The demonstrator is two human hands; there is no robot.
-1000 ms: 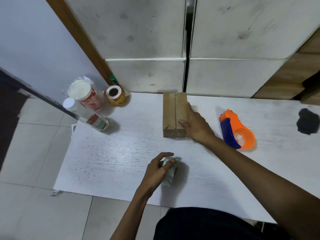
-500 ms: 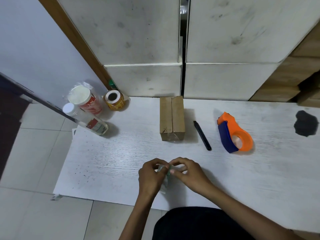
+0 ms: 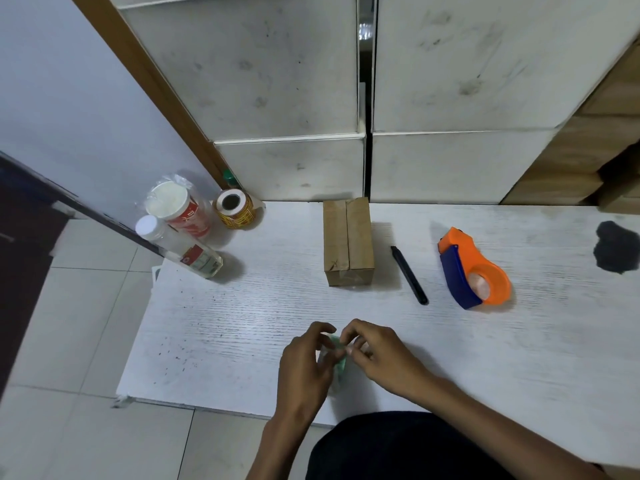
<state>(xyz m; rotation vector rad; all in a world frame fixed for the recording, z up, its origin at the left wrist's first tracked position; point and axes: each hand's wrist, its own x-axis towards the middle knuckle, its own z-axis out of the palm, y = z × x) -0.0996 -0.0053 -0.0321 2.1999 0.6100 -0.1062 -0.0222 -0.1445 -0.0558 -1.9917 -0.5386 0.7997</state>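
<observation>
Both hands meet over the near part of the white board (image 3: 242, 341). My left hand (image 3: 304, 365) and my right hand (image 3: 377, 355) pinch a small green and clear packet (image 3: 341, 362) between their fingertips; most of it is hidden by the fingers. A small brown cardboard box (image 3: 348, 242), taped along its top, stands farther back on the board. A black marker (image 3: 408, 275) lies to its right, and beyond that an orange and blue tape dispenser (image 3: 472, 271).
At the board's far left lie a clear bottle (image 3: 183, 249), a red and white tub in plastic wrap (image 3: 176, 209) and a yellow label roll (image 3: 235, 209). A black smudge (image 3: 616, 245) marks the far right. White boxes (image 3: 287, 98) stand behind. Tiled floor lies left.
My right hand left the cardboard box and came back to join my left hand on the green packet. The black marker now lies uncovered beside the box.
</observation>
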